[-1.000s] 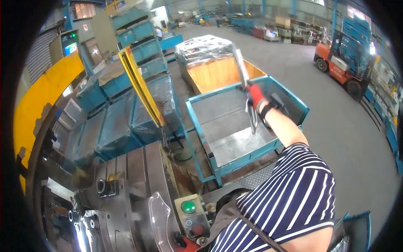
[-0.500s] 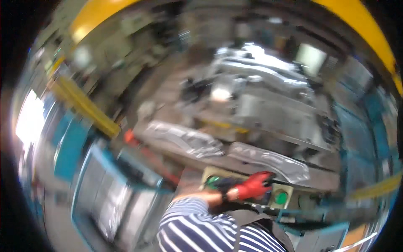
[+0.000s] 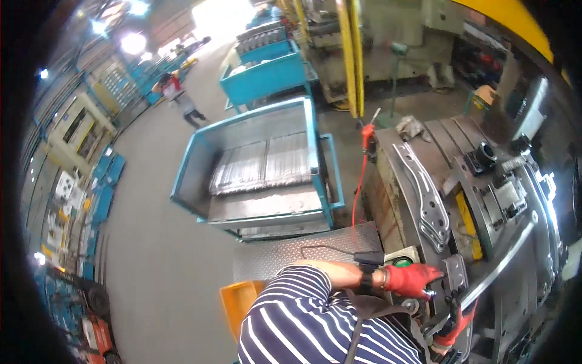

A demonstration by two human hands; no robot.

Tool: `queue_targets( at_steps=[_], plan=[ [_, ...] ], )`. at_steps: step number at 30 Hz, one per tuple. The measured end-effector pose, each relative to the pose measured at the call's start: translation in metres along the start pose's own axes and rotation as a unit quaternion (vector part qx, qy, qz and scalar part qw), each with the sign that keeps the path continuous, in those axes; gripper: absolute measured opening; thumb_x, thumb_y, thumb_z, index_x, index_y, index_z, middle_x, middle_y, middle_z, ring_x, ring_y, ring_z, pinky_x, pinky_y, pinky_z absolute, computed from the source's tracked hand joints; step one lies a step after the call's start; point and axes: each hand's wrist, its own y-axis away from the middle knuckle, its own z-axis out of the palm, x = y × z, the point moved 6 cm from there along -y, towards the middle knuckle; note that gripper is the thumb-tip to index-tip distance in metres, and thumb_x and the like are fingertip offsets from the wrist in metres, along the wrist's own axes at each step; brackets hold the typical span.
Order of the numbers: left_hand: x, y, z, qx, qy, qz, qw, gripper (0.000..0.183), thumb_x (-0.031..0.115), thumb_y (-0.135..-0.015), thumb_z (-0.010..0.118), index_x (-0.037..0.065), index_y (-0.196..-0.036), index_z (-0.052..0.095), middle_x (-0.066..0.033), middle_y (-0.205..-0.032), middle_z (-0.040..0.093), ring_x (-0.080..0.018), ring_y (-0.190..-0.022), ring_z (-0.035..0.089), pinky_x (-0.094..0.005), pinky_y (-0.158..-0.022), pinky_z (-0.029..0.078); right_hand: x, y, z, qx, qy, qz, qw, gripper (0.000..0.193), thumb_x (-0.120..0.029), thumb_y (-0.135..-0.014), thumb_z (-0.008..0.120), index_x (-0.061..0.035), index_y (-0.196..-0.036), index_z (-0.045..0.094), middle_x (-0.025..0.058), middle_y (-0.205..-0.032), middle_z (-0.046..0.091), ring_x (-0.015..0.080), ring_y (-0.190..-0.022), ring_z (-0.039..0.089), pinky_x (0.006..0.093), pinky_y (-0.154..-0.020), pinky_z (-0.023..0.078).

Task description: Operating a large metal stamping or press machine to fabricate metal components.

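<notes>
Though the left hand [image 3: 415,279] crowds it, a green button [image 3: 402,262] shows

Person [image 3: 177,99] in aisle [image 3: 157,206]; orange forklift [image 3: 97,335], lower left; yellow post [image 3: 348,60], top centre.

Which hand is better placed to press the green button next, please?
Probably the left hand: it is right beside the green button, while the right hand is farther off and seems to have its grip on a long metal bar.
</notes>
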Motion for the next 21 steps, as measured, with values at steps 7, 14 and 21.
queue_targets(
  at_steps=[7, 14, 21],
  plan=[
    [-0.007, 0.034, -0.062, 0.021, 0.057, -0.093, 0.994, 0.079, 0.038, -0.083, 0.065, -0.003, -0.142, 0.032, -0.0264, -0.137, 0.044, -0.0384, -0.126, 0.044, -0.0408, -0.108, 0.035, 0.015, -0.024, 0.034, -0.096, 0.001, 0.005, 0.995, 0.068, -0.008, -0.085, 0.06, -0.0005, -0.146, 0.03, 0.0189, -0.13, 0.05, 0.0271, -0.11, 0.057, 0.0377, -0.094, 0.049],
    [0.028, -0.016, -0.023, -0.064, 0.178, 0.025, 0.982, 0.089, 0.039, -0.078, 0.072, -0.002, -0.144, 0.03, -0.0261, -0.14, 0.042, -0.037, -0.131, 0.041, -0.0399, -0.111, 0.032, -0.019, 0.008, -0.036, 0.033, -0.126, -0.008, 0.991, 0.05, -0.028, -0.093, 0.055, 0.0009, -0.133, 0.046, 0.0145, -0.12, 0.057, 0.0242, -0.104, 0.058, 0.0378, -0.089, 0.047],
    [0.145, -0.06, -0.002, -0.158, 0.218, 0.319, 0.909, 0.123, 0.034, -0.062, 0.088, -0.006, -0.148, 0.009, -0.0275, -0.154, 0.013, -0.0399, -0.145, 0.009, -0.0432, -0.119, 0.012, -0.056, -0.003, -0.101, 0.038, -0.042, -0.169, 0.984, 0.049, -0.032, -0.102, 0.036, -0.0021, -0.139, 0.044, 0.0114, -0.138, 0.05, 0.0208, -0.126, 0.047, 0.0355, -0.111, 0.032]
  ],
)
